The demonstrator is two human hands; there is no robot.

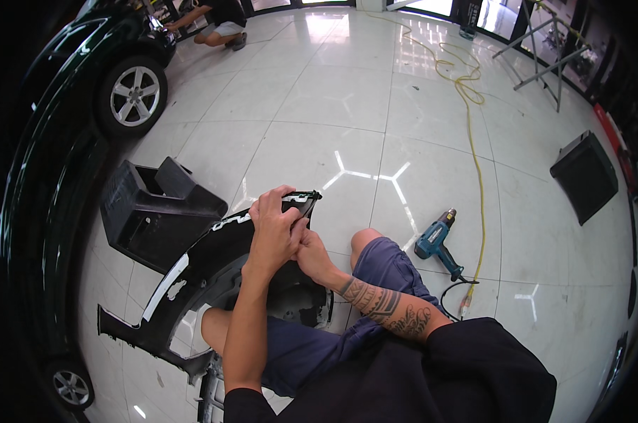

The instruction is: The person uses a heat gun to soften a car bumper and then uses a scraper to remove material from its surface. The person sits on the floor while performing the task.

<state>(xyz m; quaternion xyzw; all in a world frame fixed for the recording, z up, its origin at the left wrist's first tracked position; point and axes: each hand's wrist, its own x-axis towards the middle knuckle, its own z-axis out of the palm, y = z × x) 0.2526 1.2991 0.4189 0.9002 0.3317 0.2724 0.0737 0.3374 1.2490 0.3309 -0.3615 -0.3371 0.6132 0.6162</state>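
A curved black car fender (224,243), with pale patches along its upper edge, lies across my lap and the floor in front of me. My left hand (275,222) is closed over its upper right edge, close to the corner, with the fingers bent around the rim. Just below and against it, my right hand (310,254) is closed in a pinch at the fender's end. What sits between the right fingertips is hidden by the hands. A long white strip (165,287) shows along the fender's left edge.
Behind the fender stands a black plastic step stool (157,211). To my right lies a blue heat gun (438,243), its lead joined to a yellow extension cord (481,211). A dark green car (51,141) stands at left, where another person (217,21) crouches. A black box (584,175) sits far right.
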